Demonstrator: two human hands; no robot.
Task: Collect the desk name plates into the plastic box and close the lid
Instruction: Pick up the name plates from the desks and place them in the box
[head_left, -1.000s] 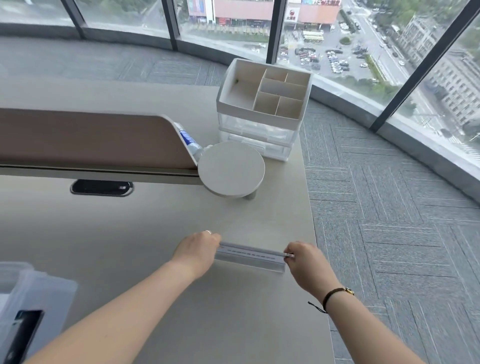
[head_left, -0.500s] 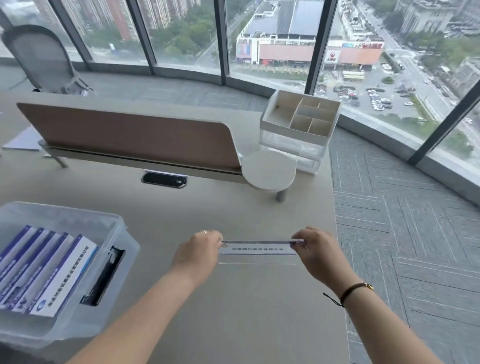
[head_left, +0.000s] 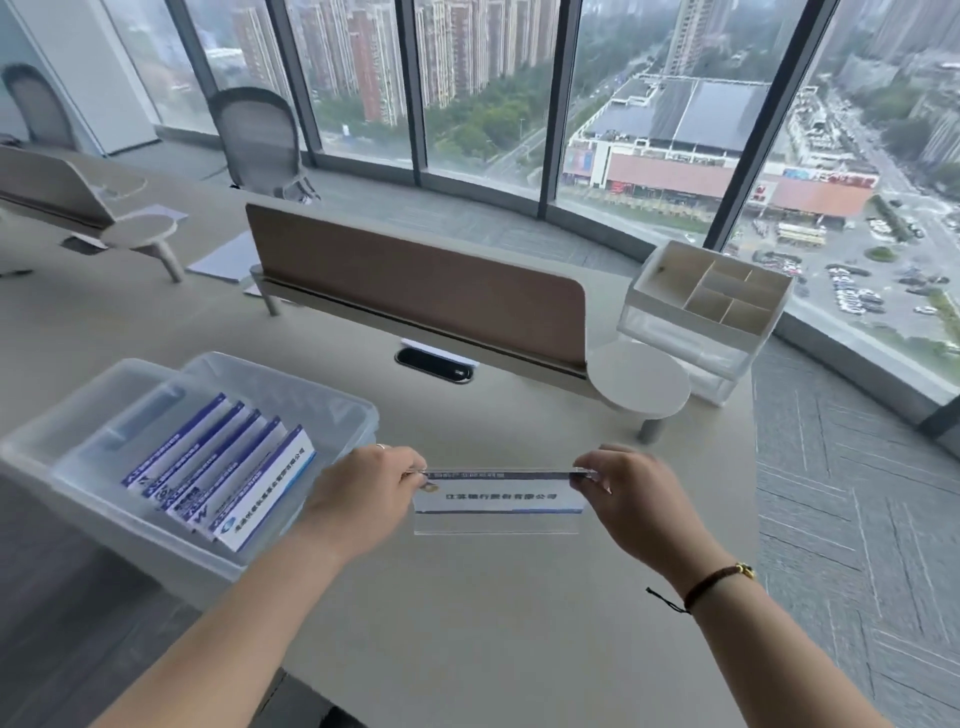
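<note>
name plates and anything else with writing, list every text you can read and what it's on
Clear acrylic name plate held by the left hand and right hand: one line of dark Chinese characters, too blurred to quote.
Blue-and-white name plates standing in the clear plastic box: logos and Chinese text, too blurred.
Red rooftop signs on the mall outside: too small to read.

Both bare forearms reach forward and converge. The left hand (head_left: 366, 491) is curled, knuckles up, fingers pinching the left end of a clear acrylic desk name plate (head_left: 497, 503). The right hand (head_left: 631, 501) mirrors it, pinching the right end; a dark cord bracelet (head_left: 714, 584) circles its wrist.
</note>
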